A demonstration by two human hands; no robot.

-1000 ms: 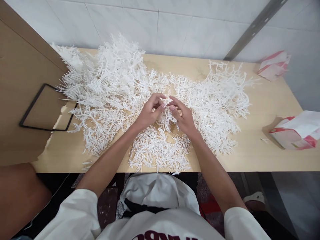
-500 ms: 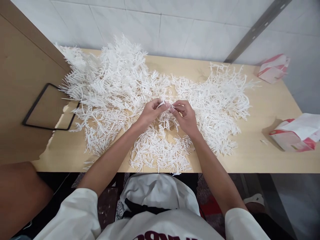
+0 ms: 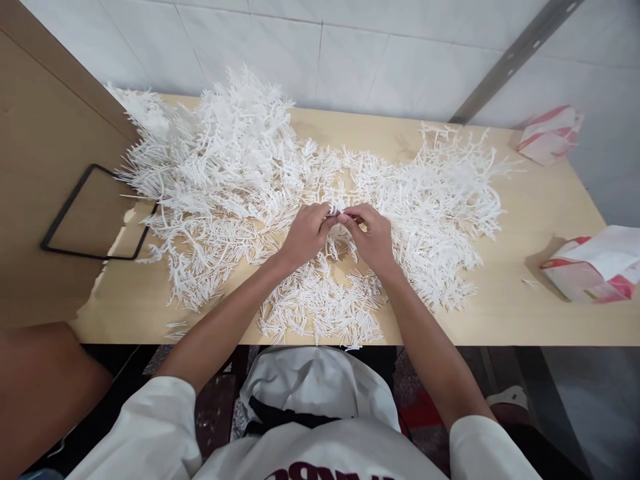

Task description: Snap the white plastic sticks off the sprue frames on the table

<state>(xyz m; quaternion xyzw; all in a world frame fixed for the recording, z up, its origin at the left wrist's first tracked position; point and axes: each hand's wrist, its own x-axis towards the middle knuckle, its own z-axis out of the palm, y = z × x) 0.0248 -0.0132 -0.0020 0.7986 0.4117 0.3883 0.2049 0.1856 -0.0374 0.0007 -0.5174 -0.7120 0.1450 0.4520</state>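
Note:
My left hand [image 3: 309, 232] and my right hand [image 3: 371, 235] meet over the middle of the table, fingertips pinched together. Between them is a small white branched plastic piece [image 3: 338, 201], its prongs sticking up past the fingers. The fingers hide its lower part. A tall heap of white branched pieces [image 3: 230, 147] stands to the left of my hands, and a lower heap of similar pieces [image 3: 435, 207] spreads to the right. Small loose white sprigs [image 3: 320, 307] lie in a pile below my wrists, near the table's front edge.
A cardboard sheet [image 3: 45, 167] with a black rectangular frame [image 3: 60, 217] stands at the left. Two red-and-white paper packs [image 3: 585, 277] sit at the right. A tiled wall [image 3: 350, 60] bounds the back. Part of another person's limb [image 3: 50, 393] shows at lower left.
My left hand has turned, its fingers closing in nearer the right fingertips. The white piece now points upward between both hands. The heaps look the same.

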